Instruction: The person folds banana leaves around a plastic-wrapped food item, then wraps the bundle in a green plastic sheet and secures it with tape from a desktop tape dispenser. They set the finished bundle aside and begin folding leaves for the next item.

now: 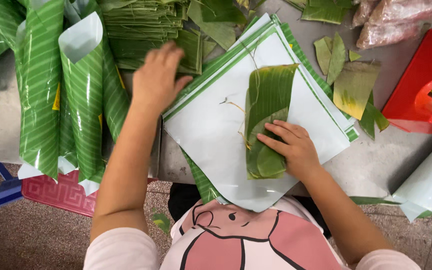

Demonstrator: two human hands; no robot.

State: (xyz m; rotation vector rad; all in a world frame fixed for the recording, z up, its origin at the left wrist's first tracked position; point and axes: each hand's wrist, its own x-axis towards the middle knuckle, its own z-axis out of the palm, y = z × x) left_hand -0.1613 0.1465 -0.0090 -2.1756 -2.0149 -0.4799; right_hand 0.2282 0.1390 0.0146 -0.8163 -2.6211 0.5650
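A small food-wrapping workplace, shown by stocks of wrapping material on a bare grey worktop (401,165). At the far edge lies a stack of cut green leaves (146,25); at the left edge, rolled cones (83,95) of green-striped paper overhang. A pile of white sheets (211,130) with green striped backs fills the near edge, one folded leaf (268,107) on top. Leaf scraps (351,85) lie toward the right edge, clear filled bags (391,20) at the far right corner. Below: speckled stone floor (36,240) and a red plastic stool (58,192).

White sheet (211,130) bare leftward; rolled cones (83,100) crowd the table's left.
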